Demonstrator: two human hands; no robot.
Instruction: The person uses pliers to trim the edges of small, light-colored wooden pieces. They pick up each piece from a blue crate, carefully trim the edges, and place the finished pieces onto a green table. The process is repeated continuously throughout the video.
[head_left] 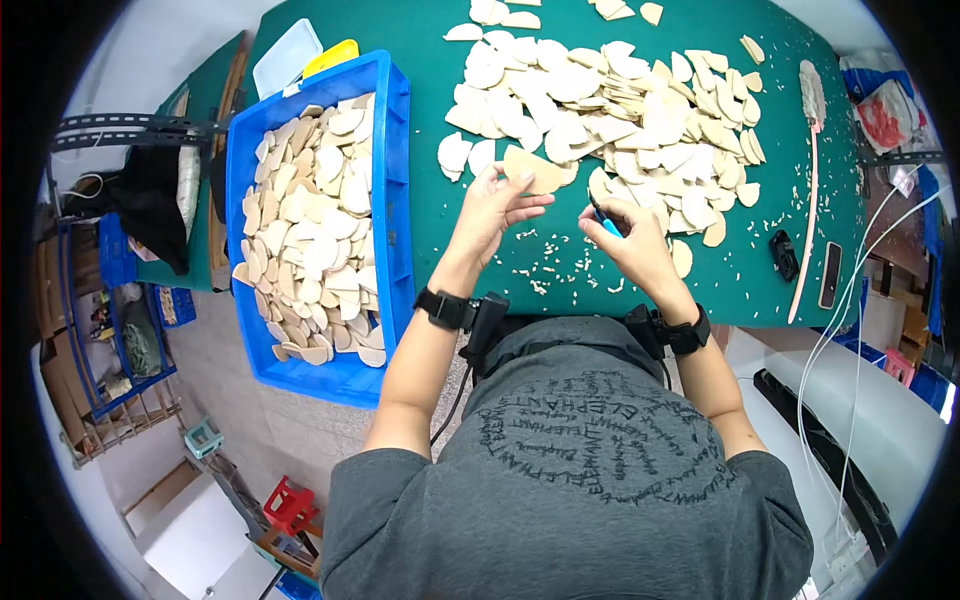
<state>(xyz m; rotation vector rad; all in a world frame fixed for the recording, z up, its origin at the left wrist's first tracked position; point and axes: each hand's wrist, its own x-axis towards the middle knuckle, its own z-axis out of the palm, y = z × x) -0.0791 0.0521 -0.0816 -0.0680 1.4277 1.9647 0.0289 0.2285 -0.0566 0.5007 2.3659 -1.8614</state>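
Overhead view: the left hand grasps a pale, rounded wooden piece in its fingers, raised just above the green bench at the near edge of a large heap of like pieces. The right hand is clenched on a small blue-handled tool just beside it. A blue crate of similar pieces stands to the left, shavings scattered between the hands.

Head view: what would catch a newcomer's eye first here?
The big heap of pale wooden pieces spread over the green table, beyond the hands. The blue bin at the left is filled with the same pieces. In the middle, the left hand holds one piece while the right hand grips a small blue tool.
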